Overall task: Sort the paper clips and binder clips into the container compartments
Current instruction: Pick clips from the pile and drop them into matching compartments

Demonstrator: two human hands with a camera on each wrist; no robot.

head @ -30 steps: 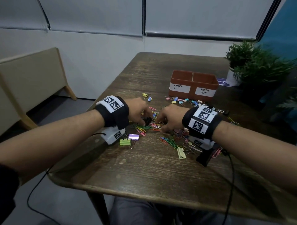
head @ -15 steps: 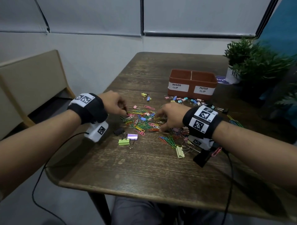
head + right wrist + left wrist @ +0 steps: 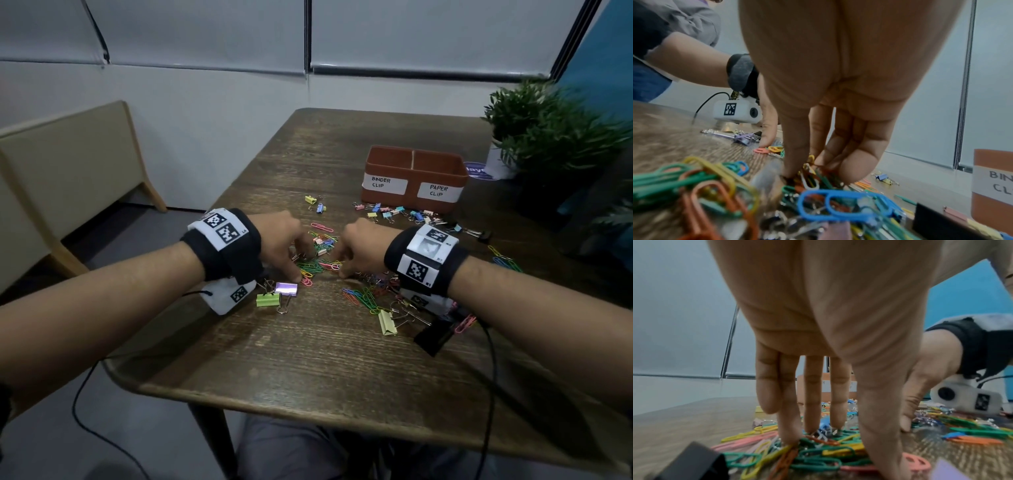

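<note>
A heap of coloured paper clips [image 3: 313,265] lies mid-table between my hands. My left hand [image 3: 301,265] stands on it with straight fingers, tips and thumb touching the clips [image 3: 818,449]. My right hand [image 3: 339,265] curls its thumb and fingers together and pinches a few paper clips [image 3: 809,177] in the heap. The brown container [image 3: 412,200] stands behind, labelled BINDER CLIP on the left and PAPER CLIP on the right. Green [image 3: 268,300] and purple [image 3: 286,288] binder clips lie by my left wrist. A black binder clip [image 3: 690,462] lies under that wrist.
Small binder clips [image 3: 397,211] form a row before the container. A pale binder clip [image 3: 387,322] and a black one [image 3: 433,337] lie near my right wrist. A potted plant [image 3: 548,130] stands at the far right. A bench [image 3: 68,164] sits left of the table.
My left hand swung out to the left, left a black binder clip on the table, and has come back onto the heap. My right hand stayed on the heap.
</note>
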